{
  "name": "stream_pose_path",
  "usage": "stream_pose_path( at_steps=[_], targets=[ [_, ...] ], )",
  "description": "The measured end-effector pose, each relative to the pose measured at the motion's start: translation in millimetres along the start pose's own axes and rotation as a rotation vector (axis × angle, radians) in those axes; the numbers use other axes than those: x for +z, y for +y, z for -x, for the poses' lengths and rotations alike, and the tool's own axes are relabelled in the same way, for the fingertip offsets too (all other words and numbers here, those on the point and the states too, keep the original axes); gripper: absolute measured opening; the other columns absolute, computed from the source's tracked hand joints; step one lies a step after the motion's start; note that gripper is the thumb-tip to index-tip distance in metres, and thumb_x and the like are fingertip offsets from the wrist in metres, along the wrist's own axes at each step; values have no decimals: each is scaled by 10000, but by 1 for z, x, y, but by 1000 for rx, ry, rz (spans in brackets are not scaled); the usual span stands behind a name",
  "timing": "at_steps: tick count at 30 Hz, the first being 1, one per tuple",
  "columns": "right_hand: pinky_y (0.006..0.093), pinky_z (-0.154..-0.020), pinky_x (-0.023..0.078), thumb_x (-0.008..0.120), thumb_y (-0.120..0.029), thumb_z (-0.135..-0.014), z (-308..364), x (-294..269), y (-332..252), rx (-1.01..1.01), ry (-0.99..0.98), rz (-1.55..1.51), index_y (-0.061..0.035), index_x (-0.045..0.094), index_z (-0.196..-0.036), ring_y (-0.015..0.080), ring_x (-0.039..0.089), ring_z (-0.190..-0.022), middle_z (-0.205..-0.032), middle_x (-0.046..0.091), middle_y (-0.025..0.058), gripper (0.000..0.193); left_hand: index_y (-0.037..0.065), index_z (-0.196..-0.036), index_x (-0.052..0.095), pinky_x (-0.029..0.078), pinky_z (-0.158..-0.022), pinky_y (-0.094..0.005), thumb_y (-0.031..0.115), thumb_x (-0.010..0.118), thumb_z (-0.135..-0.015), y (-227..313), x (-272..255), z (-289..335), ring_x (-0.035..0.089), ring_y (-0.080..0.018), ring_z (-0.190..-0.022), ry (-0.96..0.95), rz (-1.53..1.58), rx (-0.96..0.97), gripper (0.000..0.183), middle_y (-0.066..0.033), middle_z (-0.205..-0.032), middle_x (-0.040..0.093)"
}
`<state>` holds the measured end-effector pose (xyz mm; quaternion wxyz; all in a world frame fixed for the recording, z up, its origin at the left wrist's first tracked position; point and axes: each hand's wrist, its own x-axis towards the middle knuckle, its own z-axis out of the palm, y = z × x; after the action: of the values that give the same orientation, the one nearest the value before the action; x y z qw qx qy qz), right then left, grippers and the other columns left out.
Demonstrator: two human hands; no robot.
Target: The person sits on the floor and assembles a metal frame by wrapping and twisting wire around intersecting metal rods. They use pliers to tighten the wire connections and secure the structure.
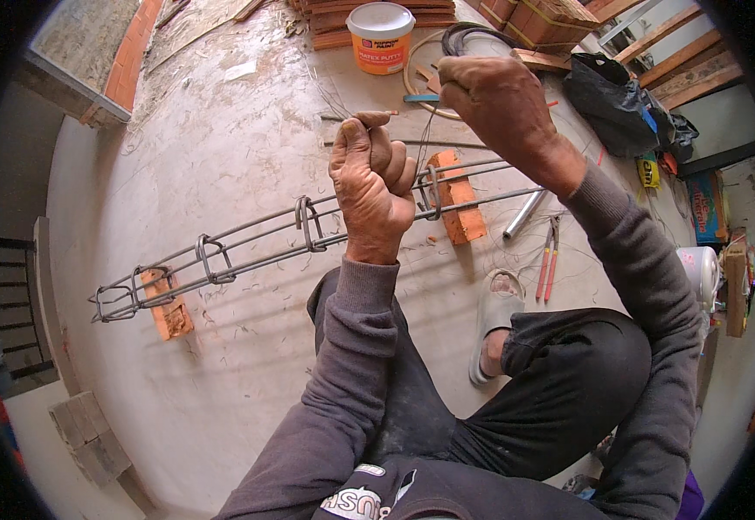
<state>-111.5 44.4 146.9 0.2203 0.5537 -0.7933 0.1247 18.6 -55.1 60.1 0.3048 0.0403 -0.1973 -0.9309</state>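
Observation:
My left hand (pixel 371 182) is raised in a fist above a long steel rebar cage (pixel 247 243), its fingers closed on a thin tie wire (pixel 427 139). My right hand (pixel 490 100) is higher and to the right, pinching the other end of that wire. The cage lies across two orange bricks, one under its left end (pixel 169 312) and one under its right part (pixel 460 212), with several bent stirrups wrapped round its bars.
A white and orange putty bucket (pixel 381 36) stands at the back beside stacked bricks and coiled wire. Pliers (pixel 547 260) and a metal tube (pixel 525 214) lie right of the cage. A black bag (pixel 611 100) and wooden planks are at far right. My sandalled foot (pixel 494 321) rests on the concrete floor.

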Motion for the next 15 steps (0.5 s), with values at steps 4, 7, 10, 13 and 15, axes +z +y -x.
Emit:
stream_pose_path(
  at_steps=[4, 7, 10, 13, 15],
  targets=[
    [390, -639, 592, 606, -121, -861, 12, 12, -6, -9, -439, 219, -41, 667, -799, 277, 709, -716, -741, 679, 153, 118, 25, -1013, 606, 152, -409, -227, 330, 544, -1008, 10, -5, -3, 189, -41, -475, 29, -45, 70, 311, 72, -600, 231],
    [434, -649, 560, 609, -129, -844, 51, 11, -15, -118, -722, -62, -29, 636, -705, 322, 696, -729, -714, 657, 170, 173, 19, -995, 604, 143, -403, -231, 344, 536, -1012, 20, -13, -8, 182, -40, -464, 85, -76, 122, 332, 73, -598, 231],
    [424, -550, 486, 635, -74, -802, 75, -7, -33, -300, -679, -609, -44, 552, -704, 324, 607, -590, -613, 545, 139, 132, 17, -1027, 600, 160, -412, -224, 328, 527, -1018, 16, -27, -12, 199, -41, -475, 53, -53, 131, 320, 73, -611, 236],
    [458, -642, 497, 617, -128, -811, 64, -21, -35, -186, -579, -599, -47, 570, -734, 347, 623, -689, -662, 586, 151, 121, 18, -1126, 588, 186, -431, -232, 305, 528, -1016, 19, -30, -15, 226, -56, -512, 127, 33, 117, 314, 69, -631, 258],
    [454, -618, 500, 620, -133, -815, 62, -17, -32, -77, -518, -564, -58, 565, -734, 346, 625, -696, -667, 587, 149, 124, 3, -1231, 538, 303, -504, -226, 321, 509, -1020, 20, -28, -17, 310, -74, -571, 73, 72, 107, 383, 47, -681, 318]
  ],
)
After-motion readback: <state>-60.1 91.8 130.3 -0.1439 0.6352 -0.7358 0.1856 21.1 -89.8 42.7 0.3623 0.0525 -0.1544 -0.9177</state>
